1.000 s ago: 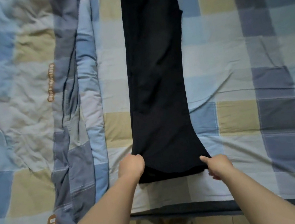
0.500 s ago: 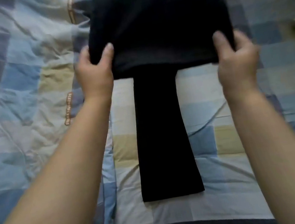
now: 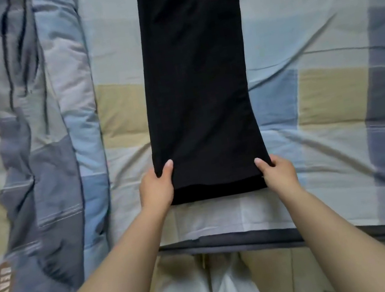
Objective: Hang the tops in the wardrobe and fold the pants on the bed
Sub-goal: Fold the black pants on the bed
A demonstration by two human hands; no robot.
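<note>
On bed (image 3: 319, 97): one black pants (image 3: 199, 93) (seemingly folded), two hands pinching hem.

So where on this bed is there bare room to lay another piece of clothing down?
Right of the black pants the checked sheet lies bare to the frame's edge. A narrower strip runs between the pants and the bunched quilt on the left. The near hem is crowded: left hand and right hand grip its corners.

We extend both bare forearms forward. Our left hand (image 3: 157, 190) and right hand (image 3: 278, 172) each pinch a near corner, thumbs on top, fingers tucked beneath.
</note>
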